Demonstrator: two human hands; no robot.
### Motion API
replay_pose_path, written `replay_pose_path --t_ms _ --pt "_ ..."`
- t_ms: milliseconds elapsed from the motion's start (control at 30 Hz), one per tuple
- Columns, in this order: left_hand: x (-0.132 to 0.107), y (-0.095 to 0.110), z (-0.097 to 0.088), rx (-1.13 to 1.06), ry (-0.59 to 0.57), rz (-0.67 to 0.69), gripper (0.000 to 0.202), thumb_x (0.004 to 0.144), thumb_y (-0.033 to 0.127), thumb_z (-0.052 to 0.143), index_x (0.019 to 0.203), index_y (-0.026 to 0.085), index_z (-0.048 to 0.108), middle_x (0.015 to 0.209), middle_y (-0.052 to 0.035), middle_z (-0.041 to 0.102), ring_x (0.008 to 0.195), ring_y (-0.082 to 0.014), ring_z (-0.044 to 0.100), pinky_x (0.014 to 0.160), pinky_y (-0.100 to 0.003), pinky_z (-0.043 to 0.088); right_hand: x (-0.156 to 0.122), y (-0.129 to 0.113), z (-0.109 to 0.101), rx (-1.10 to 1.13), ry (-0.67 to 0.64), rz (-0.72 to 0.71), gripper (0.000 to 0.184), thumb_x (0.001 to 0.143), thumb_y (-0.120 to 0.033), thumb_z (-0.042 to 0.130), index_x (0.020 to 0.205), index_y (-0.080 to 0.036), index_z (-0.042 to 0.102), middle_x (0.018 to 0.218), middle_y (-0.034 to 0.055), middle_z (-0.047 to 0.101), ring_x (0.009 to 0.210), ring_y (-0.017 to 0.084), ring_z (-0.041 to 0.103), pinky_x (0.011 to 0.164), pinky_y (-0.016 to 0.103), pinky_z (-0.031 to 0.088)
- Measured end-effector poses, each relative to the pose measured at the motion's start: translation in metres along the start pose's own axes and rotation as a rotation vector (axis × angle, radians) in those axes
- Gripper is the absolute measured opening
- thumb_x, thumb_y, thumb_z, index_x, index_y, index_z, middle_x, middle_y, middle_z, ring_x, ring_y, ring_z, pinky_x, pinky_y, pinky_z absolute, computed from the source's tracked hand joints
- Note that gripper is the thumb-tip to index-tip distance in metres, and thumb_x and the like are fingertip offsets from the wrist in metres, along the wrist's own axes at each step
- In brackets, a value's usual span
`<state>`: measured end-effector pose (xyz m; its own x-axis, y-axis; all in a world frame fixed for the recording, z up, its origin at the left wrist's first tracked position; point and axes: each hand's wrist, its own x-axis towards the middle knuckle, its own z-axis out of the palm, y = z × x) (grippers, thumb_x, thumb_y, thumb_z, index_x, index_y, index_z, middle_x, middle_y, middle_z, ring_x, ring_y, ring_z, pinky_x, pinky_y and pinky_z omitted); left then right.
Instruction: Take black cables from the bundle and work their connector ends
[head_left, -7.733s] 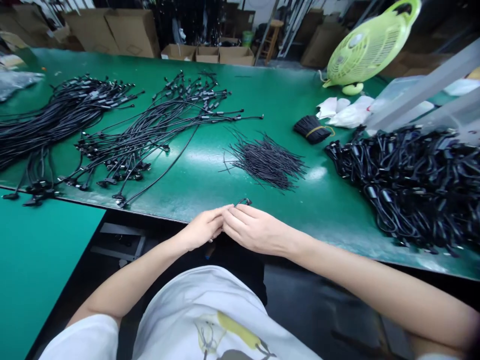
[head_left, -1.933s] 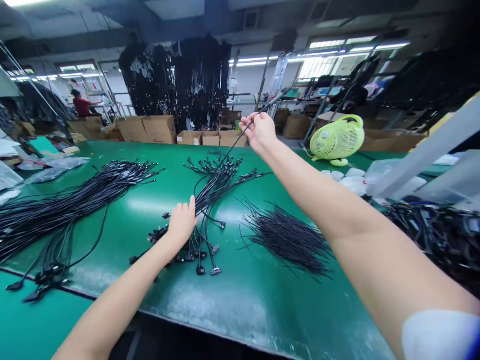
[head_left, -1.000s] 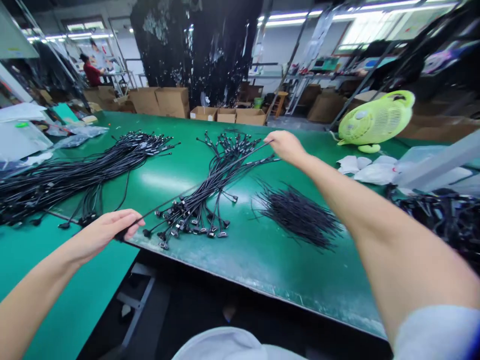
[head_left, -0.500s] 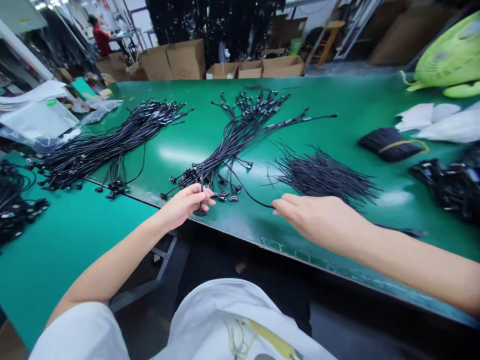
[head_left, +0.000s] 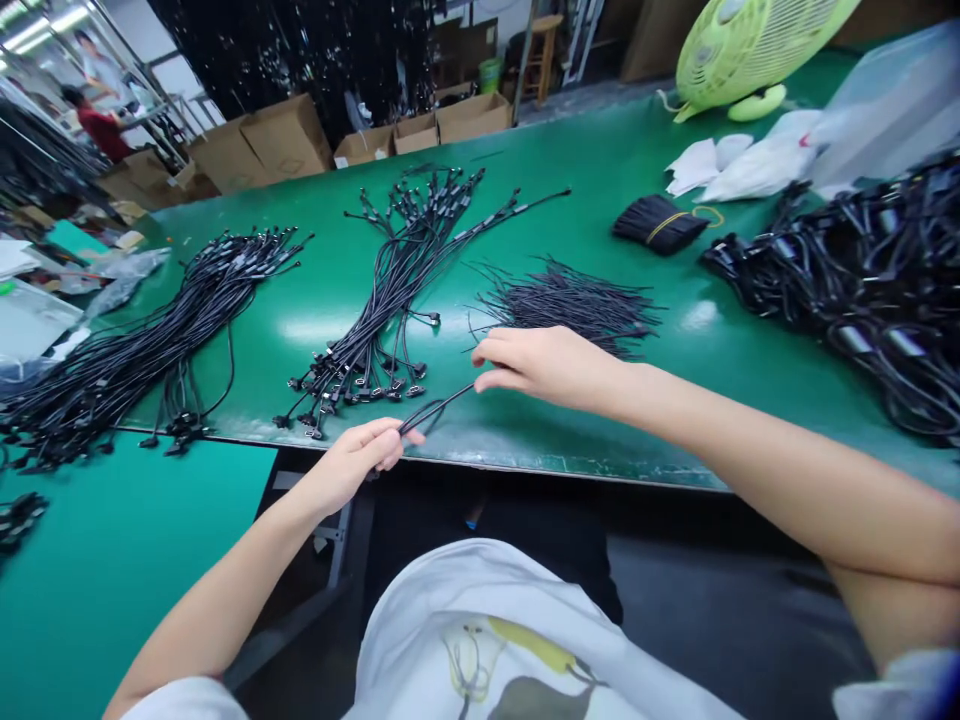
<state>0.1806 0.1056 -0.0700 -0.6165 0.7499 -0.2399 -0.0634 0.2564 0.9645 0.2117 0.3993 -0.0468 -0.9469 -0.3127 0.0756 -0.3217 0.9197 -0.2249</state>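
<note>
Left hand point(head_left: 349, 465) and right hand point(head_left: 544, 365) now closer together, black cable point(head_left: 435, 410) now spanning the short gap between them

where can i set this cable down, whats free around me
Biggest patch: the lower teal table, bordered by the green bench and your left hand, which holds the black cable. Smaller patch: that bench's far side, behind the thin wire pile and right of the cable bundle. Crowded: the cable heap at right.

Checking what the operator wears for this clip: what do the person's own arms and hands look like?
The left hand and right hand are bare, with no gloves or watch showing, and the forearms are uncovered. A white T-shirt with a yellow and grey print has short white sleeves.
</note>
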Motion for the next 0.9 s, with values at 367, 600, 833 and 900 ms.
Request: replay_pose_path --t_ms 367,600,833,900 --pt "-0.012 0.005 -0.024 -0.598 0.229 0.047 0.032 0.085 0.031 0.067 0.108 0.009 0.067 0.056 0.0067 0.033 0.045 -0.0046 0.027 0.045 -0.016 0.027 -0.061 0.01 0.056 -0.093 0.116 -0.094 0.033 0.1 -0.034 0.035 0.093 -0.021 0.064 0.077 0.0067 0.065 0.07 0.018 0.06 0.059 0.03 0.034" --pt "0.018 -0.007 0.02 -0.284 0.326 0.154 0.028 0.091 0.041 0.061 0.094 0.014 0.062 0.069 -0.0014 0.062 0.054 -0.0096 0.056 0.048 -0.019 0.039 -0.061 -0.068 0.052 -0.018 -0.135 -0.318 0.024 0.097 -0.025 0.049 0.079 -0.015 0.06 0.071 0.0036 0.064 0.056 0.014 0.057 0.052 0.028 0.023" --pt "0.02 -0.009 0.029 -0.08 0.07 0.088 0.025 0.092 0.037 0.06 0.101 0.014 0.062 0.071 -0.0023 0.066 0.056 -0.0093 0.054 0.053 -0.019 0.043 -0.051 -0.064 0.038 -0.026 -0.117 -0.216 0.026 0.098 -0.028 0.047 0.082 -0.015 0.063 0.074 0.0053 0.067 0.059 0.015 0.058 0.051 0.029 0.02" --pt "0.012 -0.008 0.012 -0.273 0.084 0.03 0.023 0.092 0.035 0.06 0.095 0.013 0.064 0.051 0.0046 0.051 0.042 -0.0056 0.04 0.045 -0.015 0.037 -0.054 -0.04 0.03 -0.101 0.02 -0.059 0.028 0.099 -0.028 0.044 0.082 -0.016 0.063 0.074 0.0063 0.067 0.061 0.015 0.058 0.051 0.029 0.02"
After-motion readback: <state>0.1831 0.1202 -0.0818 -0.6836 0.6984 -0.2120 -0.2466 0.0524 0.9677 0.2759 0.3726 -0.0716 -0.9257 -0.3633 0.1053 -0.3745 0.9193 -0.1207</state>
